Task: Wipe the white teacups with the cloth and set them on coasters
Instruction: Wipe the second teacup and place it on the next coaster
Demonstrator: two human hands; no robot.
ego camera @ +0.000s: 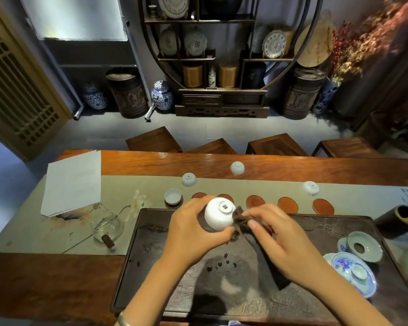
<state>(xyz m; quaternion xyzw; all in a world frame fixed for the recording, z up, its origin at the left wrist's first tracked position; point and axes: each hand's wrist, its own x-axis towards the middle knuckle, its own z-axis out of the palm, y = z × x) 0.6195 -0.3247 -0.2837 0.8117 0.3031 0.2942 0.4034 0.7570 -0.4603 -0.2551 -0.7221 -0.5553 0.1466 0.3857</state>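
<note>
Over the dark tea tray, head view: both hands meet above the tray point(151, 267), which lies on the wooden tabletop point(292, 168).
Left hand: the left hand point(193, 229) has its fingers point(224, 232) closed around a white teacup point(218, 215), held tilted with its blue-marked foot facing up and away.
Right hand: the right hand point(278, 241) has its fingers point(254, 223) pinched shut on a dark cloth point(259, 250); the bunched end of the cloth touches the cup's right side, and the rest hangs down toward the tray.
Beyond the fingers: a row of round coasters point(287, 204) lies on the grey runner point(127, 184); the leftmost coaster carries an upright cup point(173, 196).
Farther beyond: three more white cups sit upside down, one point(189, 179) on the runner, one point(237, 167) on bare wood, one point(311, 188) to the right on the runner.
Right of the right fingers: a blue-and-white lidded bowl point(353, 271) and a pale green strainer dish point(364, 247) rest on the tray.
Left of the left fingers: a glass pitcher point(107, 228) and a sheet of paper point(73, 182) lie on the runner.
Below the fingers: dark water drops point(222, 262) dot the tray.
</note>
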